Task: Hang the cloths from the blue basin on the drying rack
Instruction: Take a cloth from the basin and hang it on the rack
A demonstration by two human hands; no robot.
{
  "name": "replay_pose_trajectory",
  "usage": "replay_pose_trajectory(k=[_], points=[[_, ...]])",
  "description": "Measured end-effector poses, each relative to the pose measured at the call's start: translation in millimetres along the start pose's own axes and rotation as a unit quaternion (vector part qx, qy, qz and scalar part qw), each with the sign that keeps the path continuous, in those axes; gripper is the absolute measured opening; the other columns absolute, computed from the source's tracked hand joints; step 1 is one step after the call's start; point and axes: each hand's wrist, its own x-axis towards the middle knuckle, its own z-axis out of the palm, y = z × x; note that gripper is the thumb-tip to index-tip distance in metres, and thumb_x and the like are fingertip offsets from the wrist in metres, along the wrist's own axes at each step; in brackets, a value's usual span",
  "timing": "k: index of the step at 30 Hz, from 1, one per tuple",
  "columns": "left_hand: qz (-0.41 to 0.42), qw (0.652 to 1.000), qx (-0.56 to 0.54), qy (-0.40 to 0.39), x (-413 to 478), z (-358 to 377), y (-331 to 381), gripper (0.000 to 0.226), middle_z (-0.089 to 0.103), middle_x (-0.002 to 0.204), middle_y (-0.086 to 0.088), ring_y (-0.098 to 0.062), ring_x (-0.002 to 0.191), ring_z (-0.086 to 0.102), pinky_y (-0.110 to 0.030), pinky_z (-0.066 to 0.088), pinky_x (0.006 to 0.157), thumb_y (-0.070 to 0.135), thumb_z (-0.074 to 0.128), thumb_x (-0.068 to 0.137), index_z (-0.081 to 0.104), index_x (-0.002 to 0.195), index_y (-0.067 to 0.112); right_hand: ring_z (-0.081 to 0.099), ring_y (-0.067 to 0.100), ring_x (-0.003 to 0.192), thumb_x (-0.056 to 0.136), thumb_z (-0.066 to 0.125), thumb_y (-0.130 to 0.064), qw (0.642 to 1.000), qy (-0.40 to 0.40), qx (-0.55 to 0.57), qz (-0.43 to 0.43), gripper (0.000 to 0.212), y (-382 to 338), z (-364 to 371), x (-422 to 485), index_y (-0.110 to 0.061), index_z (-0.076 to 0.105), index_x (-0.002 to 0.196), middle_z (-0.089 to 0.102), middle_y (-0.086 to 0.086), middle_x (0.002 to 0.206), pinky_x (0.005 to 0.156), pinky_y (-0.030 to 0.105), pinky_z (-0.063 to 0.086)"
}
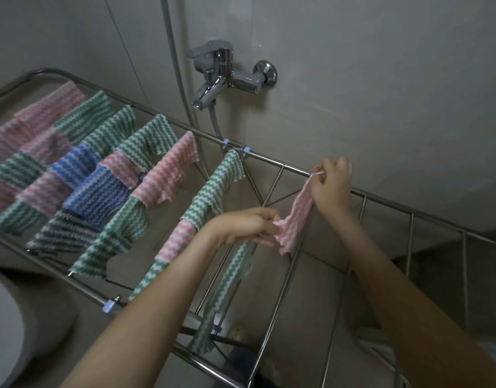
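A pink and white striped cloth is stretched between my two hands over a bar of the metal drying rack. My left hand pinches the cloth's near lower corner. My right hand pinches its far upper corner close to the rack's back rail. Several striped cloths in green, pink and blue hang over the rack's bars to the left. The blue basin is not in view.
A chrome tap with a shower hose is fixed to the grey wall behind the rack. Bare rack bars extend to the right of my hands. A white rounded object sits at lower left. Tiled floor lies under the rack.
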Motion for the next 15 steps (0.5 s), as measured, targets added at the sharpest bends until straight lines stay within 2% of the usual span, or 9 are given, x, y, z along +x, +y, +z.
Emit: replay_pose_trajectory(k=[3,7,11,15], points=[[-0.002,0.999,0.013,0.037,-2,-1,-7,0.023,0.052,0.075,-0.001,-0.006,0.072,0.056,-0.022,0.053,0.082,0.001,0.051,0.094,0.045,0.078,0.016,0.050,0.041,0.091,0.066,0.042,-0.008,0.999,-0.049,0.009,0.000,0.026,5,6,-3,0.000,0.065,0.076,0.051,0.026,0.085,0.073,0.031,0.030],[-0.005,0.995,0.031,0.092,-11,-14,-25,0.020,0.057,0.078,-0.006,-0.008,0.069,0.061,-0.023,0.054,0.078,0.000,0.053,0.092,0.047,0.079,0.013,0.051,0.039,0.092,0.065,0.043,-0.011,0.991,-0.133,0.020,-0.012,0.031,-1,25,-9,0.000,0.067,0.082,0.053,0.024,0.087,0.074,0.027,0.030],[-0.016,0.991,0.044,0.126,-26,-29,-39,0.014,0.062,0.081,-0.012,-0.002,0.059,0.065,-0.018,0.054,0.067,0.000,0.052,0.093,0.048,0.084,0.011,0.049,0.039,0.100,0.075,0.052,0.001,0.983,-0.180,0.016,-0.031,0.018,-15,46,-12,0.004,0.066,0.087,0.055,0.025,0.095,0.076,0.023,0.026],[-0.020,0.980,0.030,0.197,-38,-45,-44,0.019,0.063,0.073,-0.007,0.000,0.052,0.061,-0.014,0.050,0.055,0.001,0.049,0.094,0.047,0.079,0.014,0.047,0.037,0.101,0.081,0.052,0.004,0.978,-0.200,0.012,-0.056,0.014,-26,69,-8,0.004,0.063,0.090,0.054,0.023,0.096,0.075,0.022,0.024]])
